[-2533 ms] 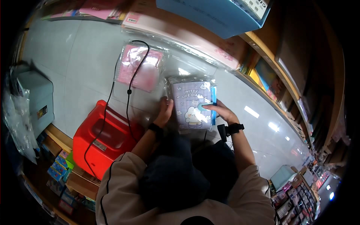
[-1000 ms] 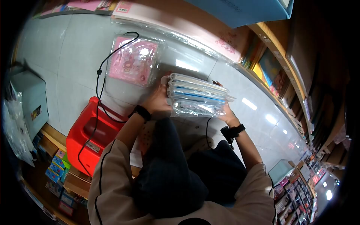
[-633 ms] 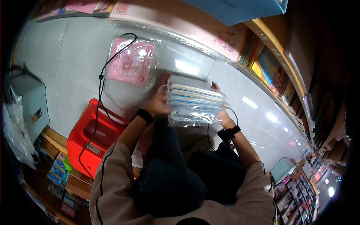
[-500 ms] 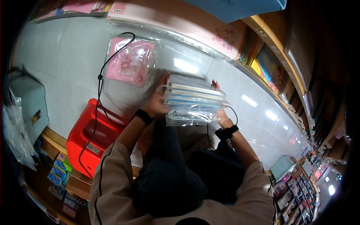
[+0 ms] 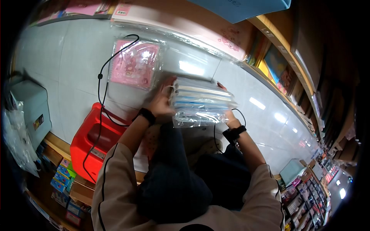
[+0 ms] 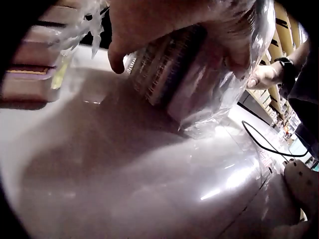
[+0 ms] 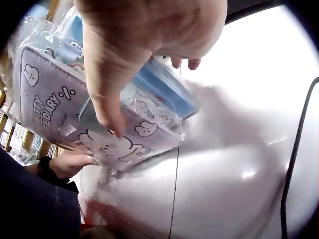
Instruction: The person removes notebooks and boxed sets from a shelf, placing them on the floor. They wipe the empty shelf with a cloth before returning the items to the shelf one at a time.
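Both hands hold a stack of notebooks (image 5: 202, 101) in clear plastic sleeves, with the edges facing up towards the head camera. My left hand (image 5: 160, 103) grips the stack's left end; in the left wrist view, spiral bindings (image 6: 162, 67) show beneath that hand (image 6: 174, 17). At the other end, my right hand (image 5: 232, 118) grips the stack, partly hidden behind it. The right wrist view shows that hand's thumb (image 7: 110, 112) pressed on the purple cover of a diary (image 7: 57, 107) printed with a white bunny, its fingers reaching over to the far side.
A pink notebook (image 5: 135, 63) in plastic lies on the tiled floor (image 5: 83, 54), with a black cable (image 5: 101, 88) across its corner. A red stool (image 5: 86, 138) stands at left, a grey-green bin (image 5: 36, 111) beyond it. Shelves (image 5: 277, 42) and a blue box (image 5: 243, 7) border the far side.
The stack has turned from diary cover up to edges up, and the left hand has come onto its left end. Over the last half second it has barely moved.
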### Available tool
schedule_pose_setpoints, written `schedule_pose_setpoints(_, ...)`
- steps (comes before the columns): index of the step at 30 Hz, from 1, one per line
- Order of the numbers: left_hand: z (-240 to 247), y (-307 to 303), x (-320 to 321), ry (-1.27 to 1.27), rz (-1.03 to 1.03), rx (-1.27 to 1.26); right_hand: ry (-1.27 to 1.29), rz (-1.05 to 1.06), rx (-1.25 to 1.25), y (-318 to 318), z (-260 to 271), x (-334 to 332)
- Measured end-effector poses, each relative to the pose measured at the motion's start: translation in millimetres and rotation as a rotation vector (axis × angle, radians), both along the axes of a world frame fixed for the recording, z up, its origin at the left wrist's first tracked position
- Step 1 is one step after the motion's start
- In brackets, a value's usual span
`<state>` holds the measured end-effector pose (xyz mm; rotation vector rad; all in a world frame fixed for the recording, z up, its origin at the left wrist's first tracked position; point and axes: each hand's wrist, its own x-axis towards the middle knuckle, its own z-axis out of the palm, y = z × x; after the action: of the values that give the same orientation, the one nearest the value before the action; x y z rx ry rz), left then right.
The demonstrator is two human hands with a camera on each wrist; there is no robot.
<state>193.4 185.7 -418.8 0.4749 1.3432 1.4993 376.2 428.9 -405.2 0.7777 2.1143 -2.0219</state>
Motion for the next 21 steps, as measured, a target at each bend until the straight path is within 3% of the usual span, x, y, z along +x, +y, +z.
schedule_pose_setpoints(2, 27, 11, -4, 0.796, -0.172, -0.312, -0.011, -0.046, -0.06, 0, -8, 1)
schedule_pose_setpoints(4, 13, 6, -1, 0.782, -0.13, -0.247, -0.032, -0.227, -0.293, -2, -18, 4)
schedule_pose_setpoints(5, 13, 7, -4, 0.761, -0.09, -0.189, -0.027, -0.237, -0.278, -3, -16, 4)
schedule_pose_setpoints(6, 15, 7, -3, 0.817, -0.095, -0.183, -0.018, 0.037, 0.145, -2, -8, 11)
schedule_pose_setpoints(7, 47, 16, -9, 0.551, -0.122, -0.354, 0.002, 0.032, 0.168, -1, -11, 17)
schedule_pose_setpoints(9, -18, -13, 25, 0.573, 0.152, -0.124, -0.122, -0.102, -0.469, 7, -26, 26)
schedule_pose_setpoints(11, 37, -7, 7, 1.122, -0.216, -0.044, 0.045, 0.494, 0.606, 13, 77, -16)
schedule_pose_setpoints(12, 54, -6, 6, 0.953, -0.193, -0.008, 0.045, 0.381, 0.402, 10, 132, -40)
schedule_pose_setpoints(14, 77, -4, 4, 0.518, -0.086, 0.026, 0.128, 0.405, 0.528, 22, 145, -31)
schedule_pose_setpoints(15, 90, -4, -6, 1.276, -0.228, -0.017, 0.181, 0.471, 0.642, 30, 152, -26)
schedule_pose_setpoints(17, 162, 13, -26, 0.326, 0.017, 0.117, 0.39, 0.259, 0.558, 40, 210, -28)
schedule_pose_setpoints(18, 205, 23, -38, 0.35, 0.012, 0.131, 0.49, 0.203, 0.393, 51, 202, -23)
schedule_pose_setpoints(19, 252, 37, -52, 0.748, -0.001, 0.152, 0.511, 0.198, 0.407, 55, 219, -21)
schedule_pose_setpoints(20, 280, 46, -59, 1.148, -0.009, 0.169, 0.338, 0.122, 0.178, 54, 247, -19)
schedule_pose_setpoints(21, 283, 46, -60, 1.176, -0.009, 0.181, 0.169, 0.047, -0.052, 54, 276, -19)
